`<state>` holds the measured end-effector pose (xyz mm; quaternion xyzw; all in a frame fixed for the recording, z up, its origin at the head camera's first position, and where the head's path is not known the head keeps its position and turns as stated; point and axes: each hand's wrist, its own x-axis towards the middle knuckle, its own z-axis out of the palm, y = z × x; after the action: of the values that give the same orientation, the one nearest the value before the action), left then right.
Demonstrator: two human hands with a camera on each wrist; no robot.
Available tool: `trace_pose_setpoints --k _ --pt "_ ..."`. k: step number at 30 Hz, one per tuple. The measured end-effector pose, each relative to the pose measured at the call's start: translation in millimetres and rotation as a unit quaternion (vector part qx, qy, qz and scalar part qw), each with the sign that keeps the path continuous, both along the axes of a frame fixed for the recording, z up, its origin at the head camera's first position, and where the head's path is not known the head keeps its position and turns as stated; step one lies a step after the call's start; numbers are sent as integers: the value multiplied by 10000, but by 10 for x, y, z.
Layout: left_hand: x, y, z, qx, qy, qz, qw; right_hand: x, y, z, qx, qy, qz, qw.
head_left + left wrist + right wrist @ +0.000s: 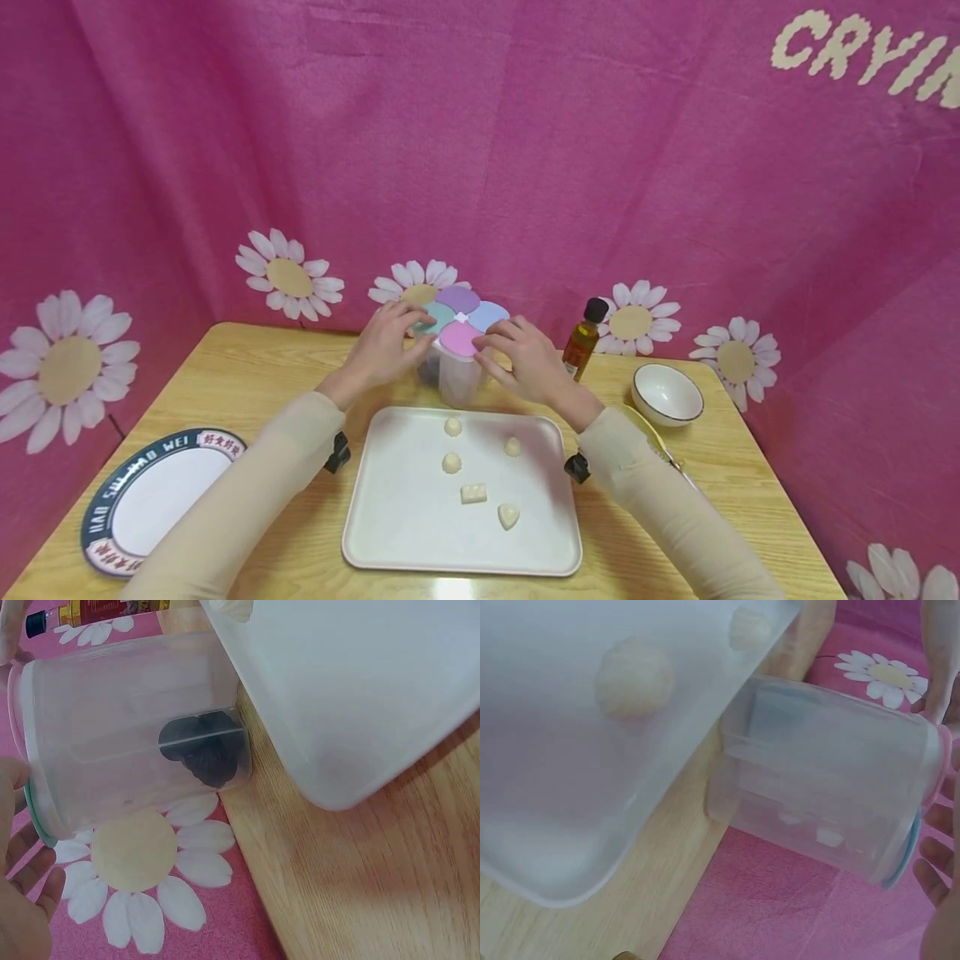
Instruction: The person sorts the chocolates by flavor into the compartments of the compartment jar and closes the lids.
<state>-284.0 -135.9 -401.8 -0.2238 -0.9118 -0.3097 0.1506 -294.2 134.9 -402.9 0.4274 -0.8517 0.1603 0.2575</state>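
Storage canister [459, 383] with four petal lids [457, 339] (pink, purple, blue, green) stands just beyond the white tray [405, 521], which lies between you and it. Your left hand [384, 343] and right hand [528, 358] flank it, fingers loosely spread. Five white pieces [473, 493] sit on the tray; one black-capped bottle [582, 342] and one bowl [667, 393] stand rightward, one plate [161, 500] leftward.

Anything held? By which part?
Can't tell: left hand by the green lid, right hand by the pink lid of the container; no clear grip shows.
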Motion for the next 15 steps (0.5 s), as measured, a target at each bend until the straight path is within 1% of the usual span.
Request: trace_pose_setpoints --k 5,10,15 --pt "11 33 1 62 145 0 9999 -34 -18 32 118 96 86 9998" --pt "39 64 -22 143 202 59 9997 -103 -64 76 391 4 194 9990" --pt "54 75 -29 131 284 153 9994 -160 -123 105 670 93 287 9973"
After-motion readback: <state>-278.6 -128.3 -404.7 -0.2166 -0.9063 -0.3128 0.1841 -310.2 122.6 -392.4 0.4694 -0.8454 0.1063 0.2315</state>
